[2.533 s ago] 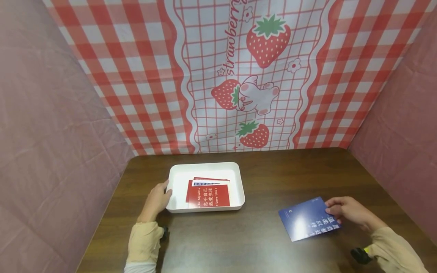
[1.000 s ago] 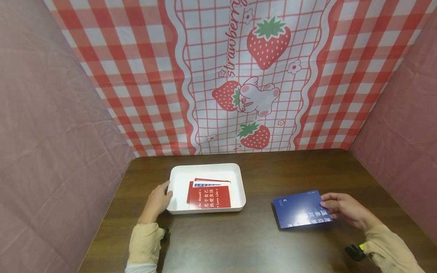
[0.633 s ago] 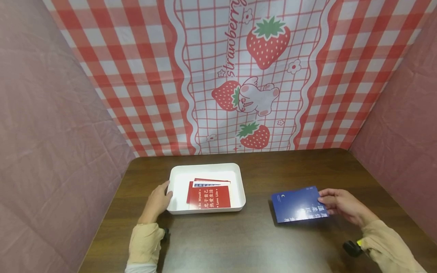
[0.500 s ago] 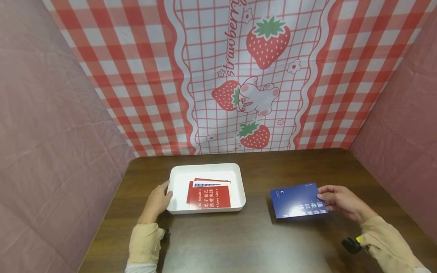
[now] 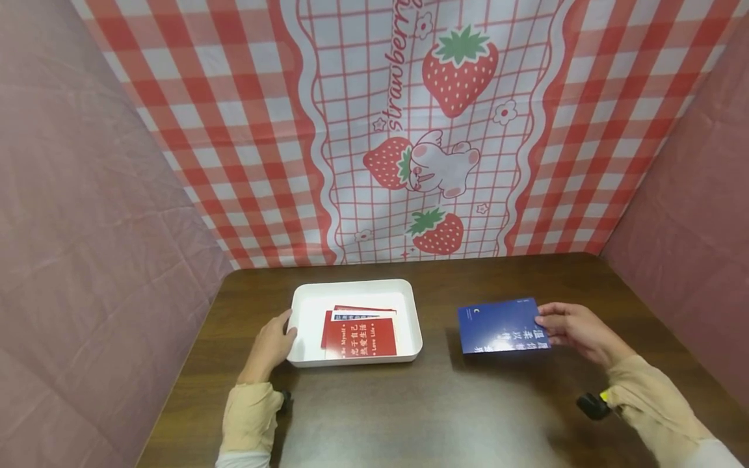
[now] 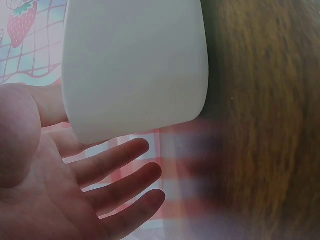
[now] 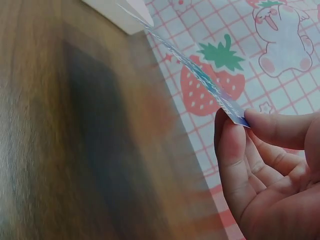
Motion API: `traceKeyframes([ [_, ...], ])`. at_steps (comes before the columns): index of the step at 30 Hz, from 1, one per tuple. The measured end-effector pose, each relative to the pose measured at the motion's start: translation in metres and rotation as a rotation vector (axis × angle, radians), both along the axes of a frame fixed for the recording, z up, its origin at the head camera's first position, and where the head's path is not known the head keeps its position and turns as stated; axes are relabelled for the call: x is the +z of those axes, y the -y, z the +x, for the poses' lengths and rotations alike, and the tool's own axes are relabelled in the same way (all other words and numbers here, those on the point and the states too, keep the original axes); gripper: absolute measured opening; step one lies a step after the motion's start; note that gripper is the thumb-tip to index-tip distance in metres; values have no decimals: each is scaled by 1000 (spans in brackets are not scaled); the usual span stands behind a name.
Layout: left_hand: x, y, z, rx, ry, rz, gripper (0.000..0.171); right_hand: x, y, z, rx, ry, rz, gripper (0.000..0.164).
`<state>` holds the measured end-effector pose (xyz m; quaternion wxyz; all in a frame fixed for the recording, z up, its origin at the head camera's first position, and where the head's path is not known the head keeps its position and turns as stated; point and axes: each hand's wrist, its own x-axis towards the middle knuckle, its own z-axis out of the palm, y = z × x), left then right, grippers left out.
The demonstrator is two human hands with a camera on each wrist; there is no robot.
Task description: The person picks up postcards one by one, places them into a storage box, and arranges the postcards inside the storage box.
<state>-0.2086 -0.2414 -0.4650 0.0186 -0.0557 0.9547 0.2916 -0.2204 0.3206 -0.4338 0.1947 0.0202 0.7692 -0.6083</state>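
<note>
My right hand (image 5: pixel 576 330) pinches a blue postcard (image 5: pixel 497 325) by its right edge, between thumb and fingers. The postcard has white characters and a small moon; its shadow shows on the wood below it, and in the right wrist view the postcard (image 7: pixel 195 70) appears almost edge-on. At the left, my left hand (image 5: pixel 268 344) holds the left rim of a white tray (image 5: pixel 310 296), the thumb over the rim. In the left wrist view its other fingers (image 6: pixel 127 187) stretch out loosely beside the tray wall (image 6: pixel 135 70). Inside the tray lies a red card (image 5: pixel 368 338) over other cards.
Both stand over a brown wooden table (image 5: pixel 404 416). A red-and-white strawberry cloth (image 5: pixel 439 162) hangs behind the table's back edge, with pink cloth (image 5: pixel 105 227) at the left and more at the right. A dark wrist device (image 5: pixel 593 406) sits below the right wrist.
My right hand has carried the postcard up from the table, leftward and farther back, and the postcard has turned straighter. The left hand stays at the tray, and the tray's cards lie as before.
</note>
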Motion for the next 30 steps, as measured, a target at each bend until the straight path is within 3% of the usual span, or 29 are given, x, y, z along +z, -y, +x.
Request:
traceKeyframes([
  [10,2,0,1,4,5,9,52,2,22,-5,-62,-59,-84,12],
  [14,1,0,1,-1,-4,6,53,4,30,-6,-80,-64,-100,10],
  [20,1,-1,0,10,25,13,53,8,41,-7,-87,-57,-113,24],
  [23,2,-1,0,15,32,16,53,9,46,-8,-88,-57,-133,21],
  [30,1,-1,0,2,2,1,52,11,58,-10,-97,-55,-132,26],
])
